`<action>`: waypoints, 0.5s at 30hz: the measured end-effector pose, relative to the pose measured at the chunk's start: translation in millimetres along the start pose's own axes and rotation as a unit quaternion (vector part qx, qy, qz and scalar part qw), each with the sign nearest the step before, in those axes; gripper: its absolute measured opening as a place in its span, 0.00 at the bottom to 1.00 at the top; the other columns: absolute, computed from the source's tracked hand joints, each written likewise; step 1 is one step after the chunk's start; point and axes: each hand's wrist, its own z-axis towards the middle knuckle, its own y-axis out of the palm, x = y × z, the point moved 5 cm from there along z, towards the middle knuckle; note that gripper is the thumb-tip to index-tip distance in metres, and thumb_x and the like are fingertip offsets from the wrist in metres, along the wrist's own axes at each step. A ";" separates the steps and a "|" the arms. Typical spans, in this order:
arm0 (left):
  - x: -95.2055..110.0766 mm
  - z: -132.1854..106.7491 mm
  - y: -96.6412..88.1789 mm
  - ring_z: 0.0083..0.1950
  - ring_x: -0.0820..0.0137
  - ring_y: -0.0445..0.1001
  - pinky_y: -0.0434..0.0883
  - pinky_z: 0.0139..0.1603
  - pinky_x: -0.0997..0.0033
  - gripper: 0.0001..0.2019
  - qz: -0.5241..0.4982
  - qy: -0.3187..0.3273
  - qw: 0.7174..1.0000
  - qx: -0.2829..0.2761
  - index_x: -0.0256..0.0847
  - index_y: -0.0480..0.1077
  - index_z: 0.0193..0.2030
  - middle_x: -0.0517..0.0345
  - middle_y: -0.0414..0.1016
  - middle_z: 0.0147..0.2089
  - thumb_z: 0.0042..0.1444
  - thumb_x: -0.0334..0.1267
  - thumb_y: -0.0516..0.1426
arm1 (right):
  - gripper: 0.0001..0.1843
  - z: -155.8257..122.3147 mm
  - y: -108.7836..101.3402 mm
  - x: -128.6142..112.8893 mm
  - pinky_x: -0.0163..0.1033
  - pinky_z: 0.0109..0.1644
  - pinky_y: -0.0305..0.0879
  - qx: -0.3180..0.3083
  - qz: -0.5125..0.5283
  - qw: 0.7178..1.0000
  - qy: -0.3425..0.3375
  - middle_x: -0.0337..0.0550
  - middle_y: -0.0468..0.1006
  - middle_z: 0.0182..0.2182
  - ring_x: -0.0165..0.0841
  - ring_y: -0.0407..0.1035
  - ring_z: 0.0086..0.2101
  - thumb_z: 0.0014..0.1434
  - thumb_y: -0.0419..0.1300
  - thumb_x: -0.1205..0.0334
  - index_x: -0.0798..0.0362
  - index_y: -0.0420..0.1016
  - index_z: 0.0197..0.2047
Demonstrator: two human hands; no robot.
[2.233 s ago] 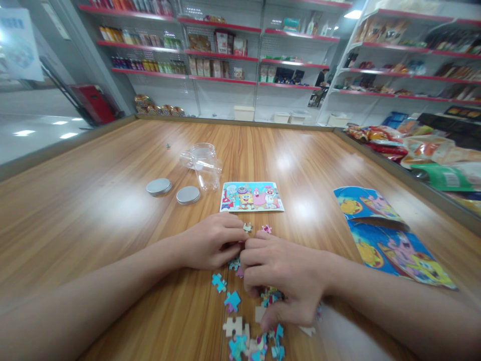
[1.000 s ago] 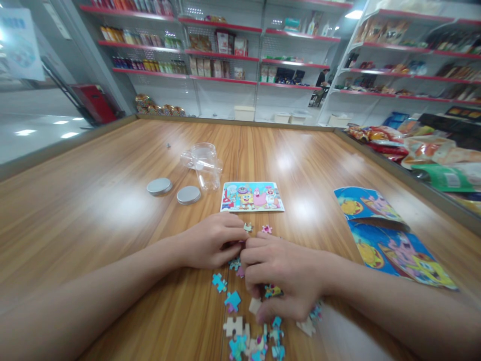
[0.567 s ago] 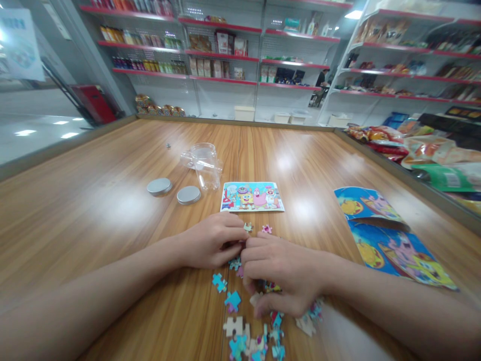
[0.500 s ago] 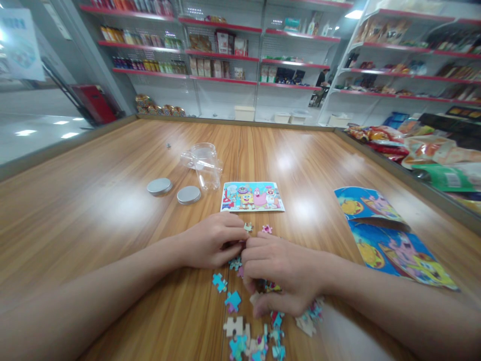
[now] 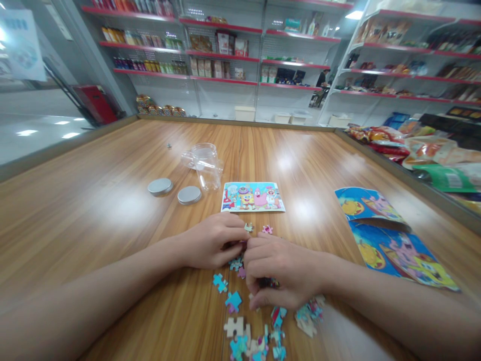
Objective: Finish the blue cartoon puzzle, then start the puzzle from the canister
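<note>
My left hand (image 5: 216, 240) rests on the table with curled fingers. A purplish bit of a jigsaw piece shows at its fingertips. Beside it and touching it, my right hand (image 5: 283, 271) arches over several pieces, thumb and fingers bent inward; what its fingertips grip is hidden. A light blue piece (image 5: 220, 283) and a blue and purple piece (image 5: 233, 301) lie just left of the right hand. Beyond the fingers are a pale piece (image 5: 248, 227) and a pink piece (image 5: 267, 229). A cartoon picture card (image 5: 253, 197) lies flat behind both hands.
Two silver lids (image 5: 160, 186) and clear plastic jars (image 5: 206, 163) are at back left. Blue cartoon sheets (image 5: 398, 240) lie at right. More loose pieces (image 5: 238, 346) are heaped near the front. Packaged goods (image 5: 432, 150) stand past the table's right edge, with shelves behind.
My right hand's thumb has drawn up slightly toward its fingers, and more of the pieces below it show. My left hand has barely moved.
</note>
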 end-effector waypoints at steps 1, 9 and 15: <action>-0.1 0.0 0.1 0.36 0.67 0.71 0.65 0.39 0.66 0.09 -0.001 -0.001 1.000 0.000 0.36 0.75 0.41 0.53 0.72 0.33 0.64 0.30 0.53 | 0.14 0.0 0.4 -0.2 0.39 0.44 0.59 -0.004 0.000 1.000 -0.001 0.39 0.75 0.30 0.32 0.66 0.36 0.64 0.65 0.53 0.53 0.71 0.34; -1.2 -0.5 0.7 0.36 0.67 0.71 0.65 0.39 0.66 0.09 -0.005 0.000 1.000 0.001 0.36 0.75 0.40 0.53 0.72 0.33 0.64 0.30 0.53 | 0.18 -1.6 4.6 1.3 0.41 0.45 0.61 -0.026 -0.019 0.999 0.002 0.42 0.77 0.36 0.34 0.68 0.40 0.60 0.67 0.46 0.53 0.74 0.38; -0.6 0.1 0.6 0.36 0.67 0.71 0.66 0.39 0.66 0.09 0.001 0.001 1.000 0.000 0.36 0.75 0.41 0.53 0.72 0.33 0.64 0.30 0.53 | 0.18 -1.3 2.4 1.6 0.40 0.43 0.60 -0.009 -0.009 1.000 0.001 0.41 0.76 0.34 0.33 0.67 0.38 0.60 0.68 0.47 0.53 0.72 0.37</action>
